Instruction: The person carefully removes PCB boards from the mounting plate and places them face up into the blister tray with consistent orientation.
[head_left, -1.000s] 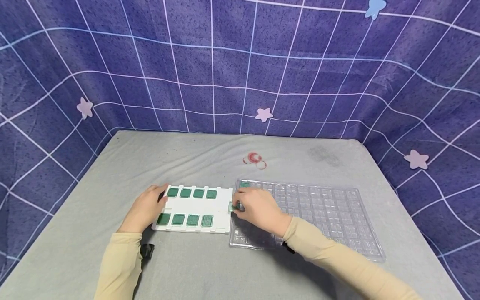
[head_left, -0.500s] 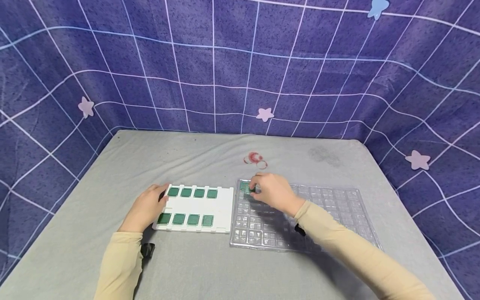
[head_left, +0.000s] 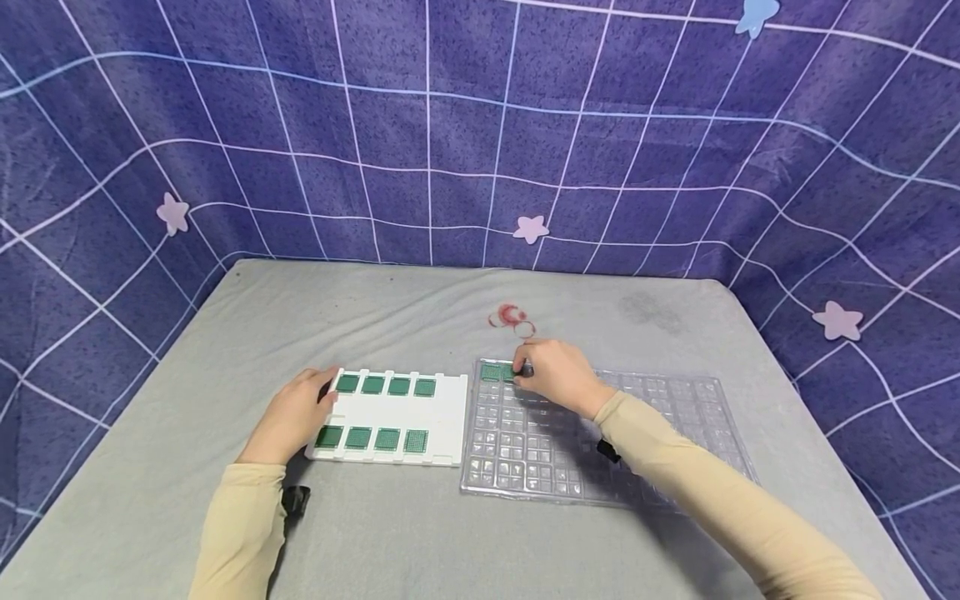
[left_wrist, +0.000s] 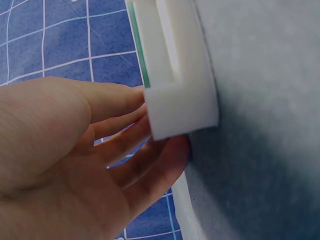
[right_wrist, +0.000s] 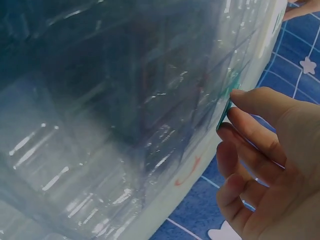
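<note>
Moved from the white holder (head_left: 393, 409) to the clear tray (head_left: 512, 475) right of center, a person's right-hand grip (head_left: 558, 377) pinches a green chip (head_left: 507, 372) beside another chip (head_left: 491, 372) at the tray's upper-left corner, apparently filling a second cell, as the left-hand grip (head_left: 291, 414) holds the holder's left end.

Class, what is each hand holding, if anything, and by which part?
The right hand pinches a green chip by its edges; the left hand grips the white tray at its left end.
</note>
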